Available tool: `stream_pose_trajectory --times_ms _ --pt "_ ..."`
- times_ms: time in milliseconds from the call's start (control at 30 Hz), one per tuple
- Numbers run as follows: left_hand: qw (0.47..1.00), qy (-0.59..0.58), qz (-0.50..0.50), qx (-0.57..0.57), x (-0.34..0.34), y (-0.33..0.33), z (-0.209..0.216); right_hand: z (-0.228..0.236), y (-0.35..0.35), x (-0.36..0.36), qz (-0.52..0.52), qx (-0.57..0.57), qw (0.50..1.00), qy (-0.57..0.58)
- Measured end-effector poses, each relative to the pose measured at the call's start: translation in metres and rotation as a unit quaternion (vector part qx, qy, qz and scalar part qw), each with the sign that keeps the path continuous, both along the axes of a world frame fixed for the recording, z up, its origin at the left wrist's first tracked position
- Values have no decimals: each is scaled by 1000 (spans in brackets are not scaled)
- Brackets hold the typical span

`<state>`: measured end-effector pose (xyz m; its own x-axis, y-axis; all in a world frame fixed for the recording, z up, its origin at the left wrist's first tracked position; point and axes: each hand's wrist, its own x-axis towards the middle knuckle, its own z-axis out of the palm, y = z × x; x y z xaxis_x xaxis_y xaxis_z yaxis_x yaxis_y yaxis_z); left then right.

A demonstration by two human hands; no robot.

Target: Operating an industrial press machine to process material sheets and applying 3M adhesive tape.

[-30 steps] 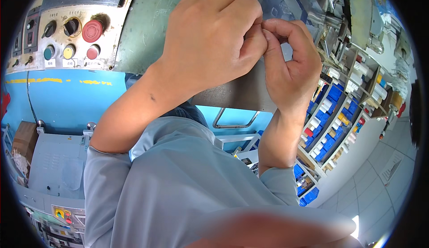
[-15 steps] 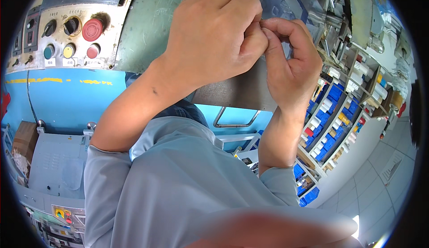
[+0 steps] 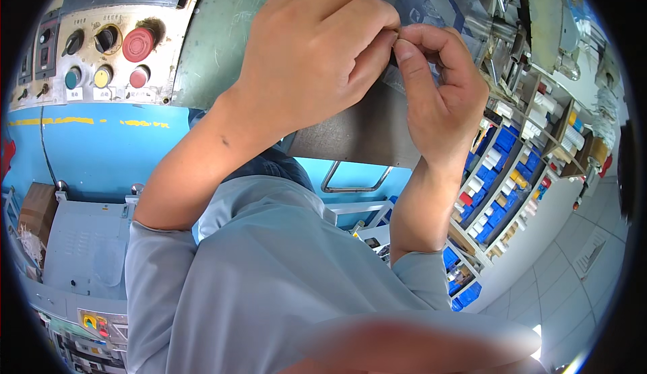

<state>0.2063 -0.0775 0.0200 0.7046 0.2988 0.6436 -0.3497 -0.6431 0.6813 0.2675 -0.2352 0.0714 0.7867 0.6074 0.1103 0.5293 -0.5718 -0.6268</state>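
Both of my hands are raised in front of me, over the edge of a metal machine table (image 3: 360, 135). With its back toward me, my left hand (image 3: 310, 54) is closed in a pinch of thumb and forefinger. My right hand (image 3: 445, 94) pinches too, its thumb and forefinger meeting close beside the left fingertips. A tiny bit of something seems to sit between the fingertips, too small and too hidden to name. Behind the hands lies a clear, glossy sheet or panel (image 3: 421, 3), partly covered by the fingers.
On the left stands a control panel (image 3: 91, 54) with knobs, coloured buttons and a red mushroom button (image 3: 139, 44). A green metal plate (image 3: 216, 44) lies beside it. Metal fittings (image 3: 502, 30) and a rack of blue bins (image 3: 495, 178) are at the right. A bar handle (image 3: 354, 187) sits below the table.
My left hand has shifted slightly left, and its fingertips have drawn a little away from the right ones. The right hand has barely moved, a touch to the right.
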Motion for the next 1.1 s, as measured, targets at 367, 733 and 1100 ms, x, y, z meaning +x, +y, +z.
stream_pose_trajectory --times_ms 367,733,1100 --pt "1000 -10 -22 -2 0 7 -1 1 2 -1 5 -6 1000 -3" --pt "999 -15 -29 -10 2 5 -6 0 1 -1 -5 -1 1000 19" --pt "991 -107 -33 -78 11 -14 -38 -4 -2 0 -26 17 999 45"
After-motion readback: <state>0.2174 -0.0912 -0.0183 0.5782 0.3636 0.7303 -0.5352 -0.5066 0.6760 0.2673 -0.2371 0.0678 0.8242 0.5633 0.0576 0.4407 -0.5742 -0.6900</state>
